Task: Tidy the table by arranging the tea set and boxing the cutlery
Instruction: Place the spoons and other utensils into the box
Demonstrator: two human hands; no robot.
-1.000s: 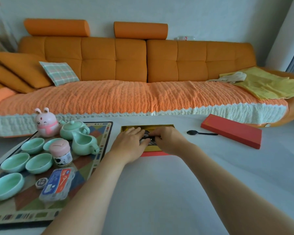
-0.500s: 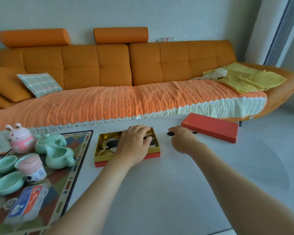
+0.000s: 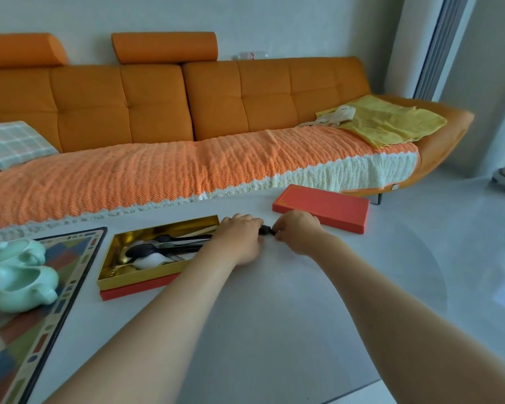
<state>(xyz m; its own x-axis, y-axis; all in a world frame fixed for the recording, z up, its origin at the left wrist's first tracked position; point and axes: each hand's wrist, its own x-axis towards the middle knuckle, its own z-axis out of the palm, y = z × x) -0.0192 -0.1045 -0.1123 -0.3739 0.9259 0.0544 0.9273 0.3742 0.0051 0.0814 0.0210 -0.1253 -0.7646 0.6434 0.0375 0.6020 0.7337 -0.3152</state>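
Left hand [image 3: 239,240] and right hand [image 3: 298,231] meet at a little black spoon [image 3: 266,229] on the counter [image 3: 274,316], right one pinching it, between the open box [image 3: 134,279] and red lid [image 3: 321,208].

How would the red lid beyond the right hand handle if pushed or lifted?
The red lid looks flat and boxy with sharp edges: probably light and fairly stiff. Lying flat on the smooth white table, it would likely slide, not roll or tip.
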